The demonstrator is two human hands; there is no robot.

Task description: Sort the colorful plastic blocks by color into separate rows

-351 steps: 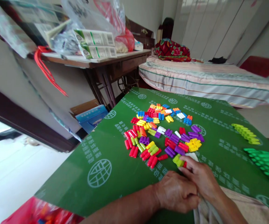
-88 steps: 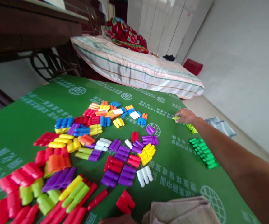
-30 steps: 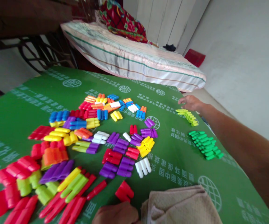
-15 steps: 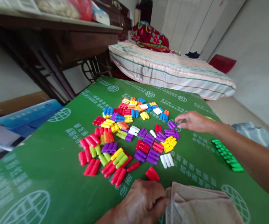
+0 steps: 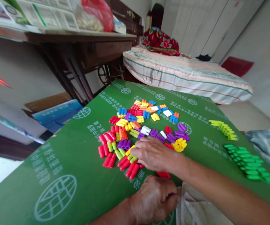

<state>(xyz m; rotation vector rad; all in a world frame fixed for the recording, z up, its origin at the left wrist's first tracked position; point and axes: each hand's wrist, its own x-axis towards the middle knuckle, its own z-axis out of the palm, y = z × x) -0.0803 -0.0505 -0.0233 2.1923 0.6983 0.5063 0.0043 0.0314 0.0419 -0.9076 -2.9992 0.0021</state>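
My right hand [image 5: 151,153] reaches across the pile with its fingers bent down onto a lime-green plastic piece [image 5: 131,158], next to a yellow piece [image 5: 129,150]. Its palm and forearm cover part of the pile. Close to the near table edge, my left hand [image 5: 154,197] rests as a fist beside a beige cloth [image 5: 195,206]; whatever lies inside it is hidden. The small tube-shaped pieces, mostly joined in twos and threes, include red [image 5: 108,136], purple [image 5: 124,144], blue [image 5: 146,114], white [image 5: 145,130] and orange ones [image 5: 123,134].
On the right side of the green table [image 5: 97,187] lie a row of lime-green pieces [image 5: 223,128] and a larger group of bright green pieces [image 5: 247,162]. A sewing-machine table [image 5: 97,50] stands left, and a bed [image 5: 184,75] is behind.
My right hand has moved left and nearer, from the purple pieces at the right of the pile to the lime-green ones. My left hand stays a fist. The view has shifted left.
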